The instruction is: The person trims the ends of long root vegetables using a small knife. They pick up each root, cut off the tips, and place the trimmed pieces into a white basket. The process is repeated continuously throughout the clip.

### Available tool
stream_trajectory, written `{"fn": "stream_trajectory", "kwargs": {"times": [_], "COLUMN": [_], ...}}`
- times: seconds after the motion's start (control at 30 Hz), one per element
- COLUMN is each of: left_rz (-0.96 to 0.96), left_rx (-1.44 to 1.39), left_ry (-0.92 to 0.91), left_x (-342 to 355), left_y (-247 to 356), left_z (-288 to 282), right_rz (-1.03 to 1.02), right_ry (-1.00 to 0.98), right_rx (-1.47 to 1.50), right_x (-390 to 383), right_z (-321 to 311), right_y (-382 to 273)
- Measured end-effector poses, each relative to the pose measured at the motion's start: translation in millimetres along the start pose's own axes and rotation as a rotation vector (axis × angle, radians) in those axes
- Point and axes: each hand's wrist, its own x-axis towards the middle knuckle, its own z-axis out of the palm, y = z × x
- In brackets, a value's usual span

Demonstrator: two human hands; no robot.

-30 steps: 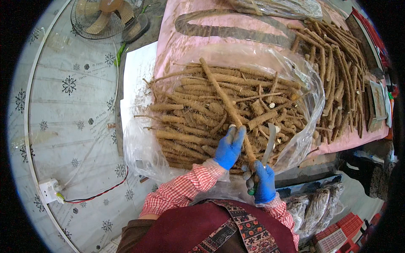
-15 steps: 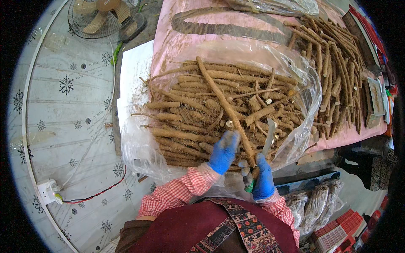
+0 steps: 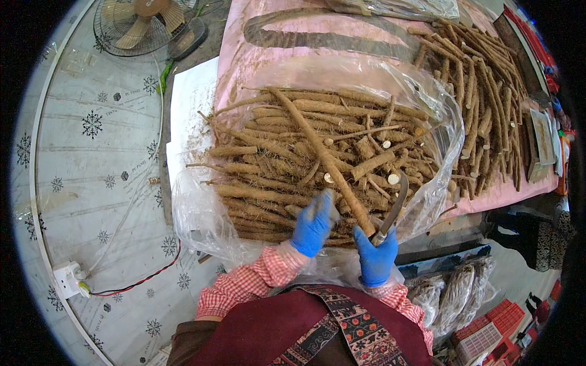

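A long brown yam root [image 3: 325, 157] lies slantwise over the pile, its near end meeting my right hand [image 3: 375, 257]. In a blue glove, that hand is closed round a knife with a curved blade [image 3: 398, 206], which points away and to the right beside the root. Whether its fingers also pinch the root end is hidden. My left hand [image 3: 312, 225], gloved in blue with dirty fingertips, is left of the long root and apart from it. Its fingers stretch forward over the pile, slightly blurred. Beneath both hands, hairy yam roots [image 3: 262, 194] fill an opened clear plastic bag [image 3: 201, 210].
More roots [image 3: 482, 104] are heaped at the right on a pink sheet [image 3: 235, 67]. White board [image 3: 192, 116] edges the left side. A fan [image 3: 143, 24] stands far left, and a socket [image 3: 66, 279] sits near left. Wrapped bundles [image 3: 455, 293] are at the lower right.
My left hand has drawn back to the left, away from the long root. The root's far end has swung slightly left. The knife blade now leans more to the right, and its green handle is hidden.
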Motion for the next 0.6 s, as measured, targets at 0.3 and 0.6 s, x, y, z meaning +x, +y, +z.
{"fn": "stream_trajectory", "kwargs": {"times": [0.3,0.6], "left_rz": [0.623,0.287], "left_rx": [0.734,0.263], "left_ry": [-0.097,0.259], "left_x": [-19,46], "left_y": [14,7], "left_z": [18,-40], "right_rz": [-0.427,-0.23], "right_ry": [-0.037,-0.047], "right_rx": [-0.377,-0.068], "right_x": [0,6], "right_z": [-3,-6], "right_y": [0,21]}}
